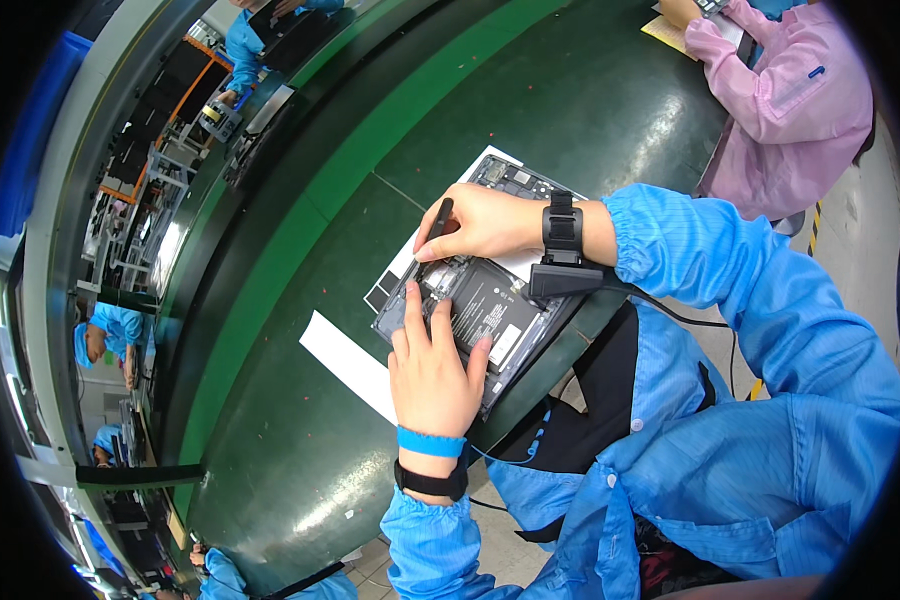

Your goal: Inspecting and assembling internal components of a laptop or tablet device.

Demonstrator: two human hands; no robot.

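An opened-up laptop base [525,360] lies on the table before me, its insides exposed. A large dark battery [480,305] with printed labels fills much of it. My right hand [485,225] is closed on a slim black pen-shaped tool [440,218], its tip low over the far left part of the laptop base; the tip itself is hidden by my fingers. Spread fingers of my left hand [430,365] rest on the near left part, beside the battery, holding nothing. Around my left wrist sit a blue band [430,442] and a black strap.
A white strip of paper [350,365] lies left of the laptop base on the green table [270,420]. At the upper right sits a person in a pink coat [780,100]. Others in blue work beyond the conveyor belt [300,225]. A cable [670,312] trails from my right wrist.
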